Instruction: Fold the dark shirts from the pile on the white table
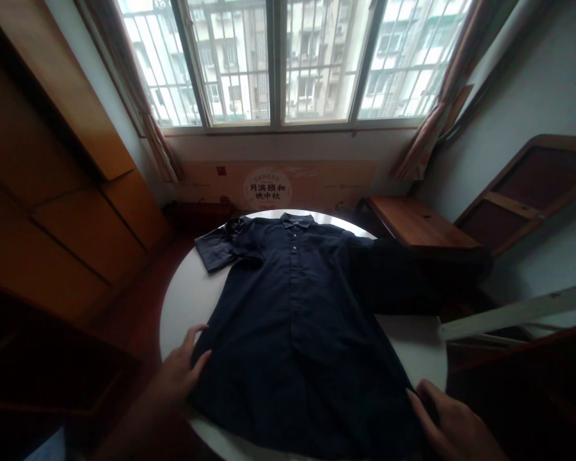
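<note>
A dark navy button-up shirt (288, 307) lies front up on a round white table (182, 301), its collar at the far edge and its hem towards me. The sleeve on the left (216, 248) lies out to the side. On the right, a very dark stretch of cloth (393, 275) extends from the shirt; its outline is hard to make out. My left hand (180, 365) touches the shirt's lower left edge, thumb and index finger apart. At the lower right edge, my right hand (448, 413) has the fabric between thumb and fingers.
Wooden cabinets (91, 237) line the left side. A brown wooden table or stool (422, 221) stands beyond on the right, near a wooden-framed panel (518, 192). A pale bar (513, 314) reaches close to the round table. Barred windows (312, 64) and curtains (429, 141) are ahead.
</note>
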A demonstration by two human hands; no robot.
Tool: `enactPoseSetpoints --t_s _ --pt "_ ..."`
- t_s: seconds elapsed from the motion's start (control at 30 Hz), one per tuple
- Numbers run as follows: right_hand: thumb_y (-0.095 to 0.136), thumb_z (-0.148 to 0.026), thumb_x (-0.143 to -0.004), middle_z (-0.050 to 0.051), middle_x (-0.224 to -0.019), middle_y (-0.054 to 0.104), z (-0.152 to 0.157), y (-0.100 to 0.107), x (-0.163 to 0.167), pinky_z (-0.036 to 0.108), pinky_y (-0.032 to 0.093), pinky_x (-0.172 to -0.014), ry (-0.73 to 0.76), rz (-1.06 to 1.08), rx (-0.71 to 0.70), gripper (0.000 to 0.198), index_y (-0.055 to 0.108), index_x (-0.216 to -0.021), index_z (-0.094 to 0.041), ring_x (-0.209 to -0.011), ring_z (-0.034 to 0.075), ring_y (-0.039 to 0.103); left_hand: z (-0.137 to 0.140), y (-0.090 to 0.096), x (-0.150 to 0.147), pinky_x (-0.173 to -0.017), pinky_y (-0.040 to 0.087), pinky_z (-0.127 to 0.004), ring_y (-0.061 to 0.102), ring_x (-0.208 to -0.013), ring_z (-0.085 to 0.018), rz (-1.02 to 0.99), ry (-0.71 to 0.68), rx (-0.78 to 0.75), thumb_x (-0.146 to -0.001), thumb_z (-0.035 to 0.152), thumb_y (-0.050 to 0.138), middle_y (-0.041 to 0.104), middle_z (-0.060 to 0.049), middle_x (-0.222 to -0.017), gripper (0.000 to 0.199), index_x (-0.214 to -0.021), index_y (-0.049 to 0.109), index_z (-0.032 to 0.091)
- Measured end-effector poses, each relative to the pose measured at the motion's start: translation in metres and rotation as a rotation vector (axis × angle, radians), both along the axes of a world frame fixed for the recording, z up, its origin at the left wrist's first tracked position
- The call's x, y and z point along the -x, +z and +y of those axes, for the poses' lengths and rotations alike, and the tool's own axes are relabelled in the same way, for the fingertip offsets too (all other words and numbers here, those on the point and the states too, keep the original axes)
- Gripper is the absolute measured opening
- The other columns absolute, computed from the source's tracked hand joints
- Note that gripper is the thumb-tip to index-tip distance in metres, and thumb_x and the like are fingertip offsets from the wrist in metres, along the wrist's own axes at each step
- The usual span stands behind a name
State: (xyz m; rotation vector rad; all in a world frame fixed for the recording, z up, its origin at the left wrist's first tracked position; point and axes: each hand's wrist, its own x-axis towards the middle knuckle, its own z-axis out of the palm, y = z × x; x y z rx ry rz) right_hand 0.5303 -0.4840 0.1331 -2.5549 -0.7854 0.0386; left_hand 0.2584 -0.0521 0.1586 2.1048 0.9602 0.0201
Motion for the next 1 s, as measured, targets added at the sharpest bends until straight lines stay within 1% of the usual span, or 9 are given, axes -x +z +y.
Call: enactPoseSetpoints --t_s 0.1,0.2,0.27,0.37,0.47,0.6,0.73,0.87,1.0 --pt "0.052 -0.050 -0.085 0.008 -0.063 0.066 -0.014 0.001 -0.007 0.038 0.048 -0.053 0.017 0.008 0.032 0.027 0.058 -0.068 -0.030 -0.059 0.028 0.066 0.015 0.000 0.014 -0.065 0.054 -0.035 0.071 -0.078 -0.028 0.042 -0.010 0.111 -0.075 0.056 0.060 0.074 -0.005 -0.089 0.066 -0.130 0.043 0.024" --pt "0.050 -0.052 -0.088 0.008 -0.070 0.067 0.002 0.022 -0.013 0.037 0.049 -0.053 0.058 -0.062 0.001 0.029 0.060 -0.074 -0.028 -0.061 0.026 0.067 0.042 0.011 0.003 -0.062 0.051 -0.032 0.069 -0.070 -0.025 0.053 -0.038 -0.076 -0.072 0.061 0.060 0.073 -0.004 -0.083 0.059 -0.117 0.059 0.022" --pt "0.048 -0.051 -0.092 0.010 -0.081 0.069 0.038 0.048 -0.014 0.037 0.052 -0.060 0.166 -0.167 -0.048 0.030 0.061 -0.081 -0.026 -0.070 0.026 0.068 0.067 0.022 -0.026 -0.065 0.051 -0.032 0.068 -0.072 -0.024 -0.005 -0.067 -0.255 -0.076 0.062 0.054 0.073 -0.006 -0.084 0.054 -0.107 0.066 0.020" --pt "0.044 -0.036 -0.099 0.009 -0.090 0.068 0.117 0.089 -0.001 0.034 0.052 -0.073 0.491 -0.221 -0.024 0.025 0.062 -0.089 -0.022 -0.081 0.022 0.067 0.109 0.040 -0.096 -0.068 0.050 -0.028 0.069 -0.078 -0.023 -0.079 -0.084 -0.362 -0.084 0.056 0.048 0.074 -0.007 -0.084 0.047 -0.098 0.070 0.017" --pt "0.050 -0.034 -0.098 0.008 -0.087 0.068 0.199 0.104 0.031 0.029 0.051 -0.069 0.796 -0.197 0.104 0.024 0.064 -0.086 -0.018 -0.079 0.020 0.066 0.145 0.050 -0.168 -0.070 0.048 -0.026 0.069 -0.086 -0.023 -0.024 0.093 -0.447 -0.086 0.049 0.050 0.074 -0.009 -0.089 0.041 -0.093 0.072 0.015" --pt "0.055 -0.055 -0.092 0.013 -0.092 0.068 0.277 0.076 0.073 0.035 0.052 -0.067 0.965 -0.221 0.219 0.044 0.067 -0.094 -0.013 -0.082 0.026 0.065 0.175 0.046 -0.226 -0.067 0.046 -0.027 0.068 -0.087 -0.028 0.045 0.136 -0.413 -0.080 0.052 0.063 0.071 -0.011 -0.074 0.039 -0.073 0.071 0.015" --pt "0.049 -0.070 -0.087 0.019 -0.105 0.061 0.313 0.040 0.085 0.046 0.049 -0.081 0.997 -0.347 0.105 0.063 0.066 -0.100 -0.010 -0.101 0.033 0.056 0.192 0.034 -0.241 -0.059 0.045 -0.025 0.067 -0.072 -0.024 0.061 0.124 -0.316 -0.066 0.039 0.080 0.064 -0.006 -0.057 0.027 -0.058 0.066 0.017" --pt "0.046 -0.043 -0.096 0.016 -0.110 0.057 0.322 0.024 0.079 0.045 0.044 -0.086 1.109 -0.361 0.049 0.034 0.064 -0.099 -0.015 -0.105 0.030 0.049 0.209 0.034 -0.244 -0.054 0.047 -0.023 0.065 -0.062 -0.019 -0.006 0.163 -0.224 -0.065 0.032 0.080 0.065 -0.003 -0.059 0.019 -0.067 0.068 0.016" --pt "0.051 -0.029 -0.091 0.012 -0.104 0.056 0.323 0.023 0.075 0.044 0.043 -0.085 1.227 -0.332 0.061 0.017 0.061 -0.096 -0.016 -0.098 0.026 0.046 0.231 0.050 -0.247 -0.058 0.051 -0.025 0.067 -0.064 -0.019 -0.114 0.291 -0.211 -0.070 0.037 0.078 0.068 -0.005 -0.068 0.030 -0.085 0.069 0.013"
